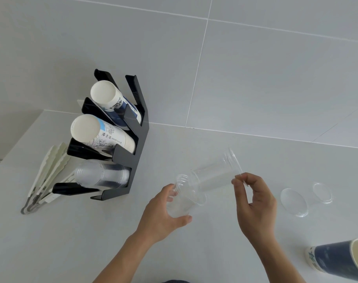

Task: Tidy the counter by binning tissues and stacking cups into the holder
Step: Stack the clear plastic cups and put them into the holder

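Holding a clear plastic cup [183, 198] in the left hand [163, 213], fingers curled round its wall and thumb closed underneath, cup lying on its side just above the counter [204, 252]. Pinching a second clear cup [216, 174] by its rim in the right hand [255, 203], thumb and forefinger closed on the edge, other fingers loosely bent, base of this cup pointing down-left and entering the mouth of the first, the two overlapping there. Further left, against the tiled wall [276, 78], a black tiered cup holder [139, 139] standing on the counter: top slot with a stack of paper cups with dark blue print [114, 101], middle slot with a stack of white printed paper cups [100, 133], bottom slot with a stack of clear plastic cups [98, 176], all lying tilted with bases toward the camera. Just left of the holder, pale tongs [47, 176] flat on the counter. Right of the hands, two more clear cups [294, 201] resting on the counter near each other. At the lower right edge, a dark blue paper cup [341, 260] on its side, mouth toward the right, partly cut off by the frame.
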